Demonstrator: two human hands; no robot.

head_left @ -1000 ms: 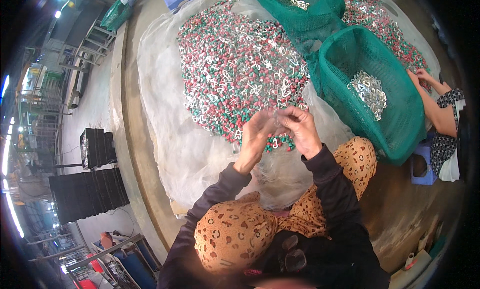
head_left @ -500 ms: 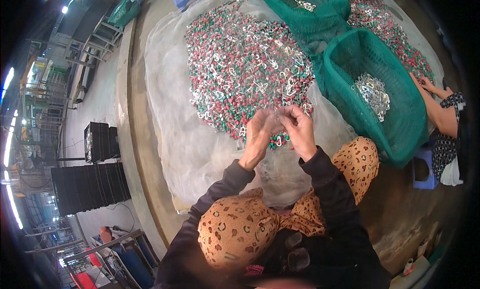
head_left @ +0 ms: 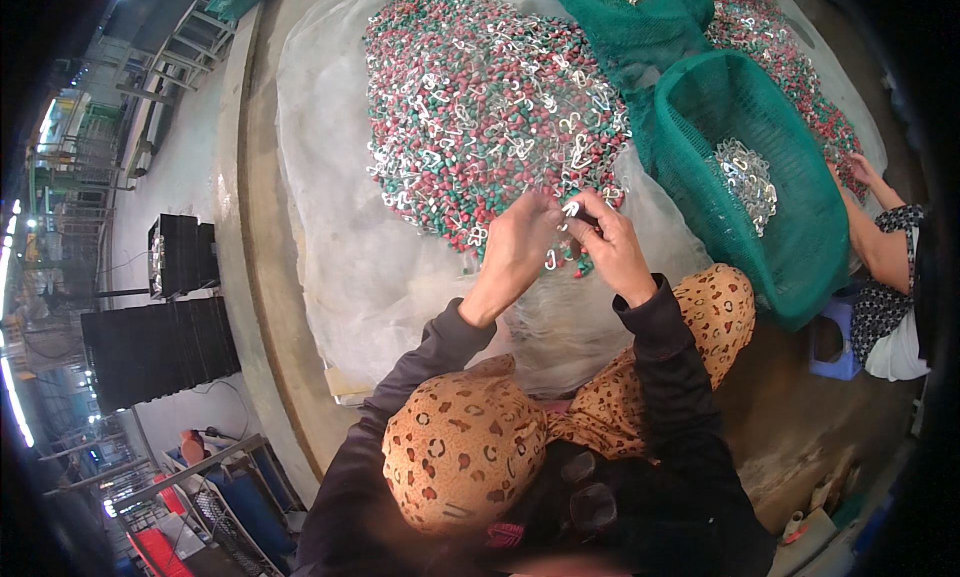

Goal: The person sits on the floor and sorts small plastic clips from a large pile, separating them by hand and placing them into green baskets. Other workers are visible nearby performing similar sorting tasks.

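My right hand (head_left: 612,245) pinches a small silver S-shaped metal hook (head_left: 571,208) between thumb and fingertips. Close beside it, my left hand (head_left: 518,245) has its fingers drawn together, slightly blurred; whatever they hold is hidden. Both hands hover over the near edge of a wide pile of small red and green pieces (head_left: 470,127) mixed with silver hooks. A translucent white mesh sheet (head_left: 330,197) lies under the pile.
Right of the pile stands a green net-lined basket (head_left: 690,167) with silver hooks (head_left: 745,187) inside. Another green basket (head_left: 640,37) is behind it. At the far right, a co-worker's arm (head_left: 870,227) reaches toward a second pile (head_left: 790,87). Black crates (head_left: 160,352) stand left.
My hands have shifted slightly up and left with the view. A silver hook now shows in my right fingertips, and my left hand has turned, its fingers bunched closer.
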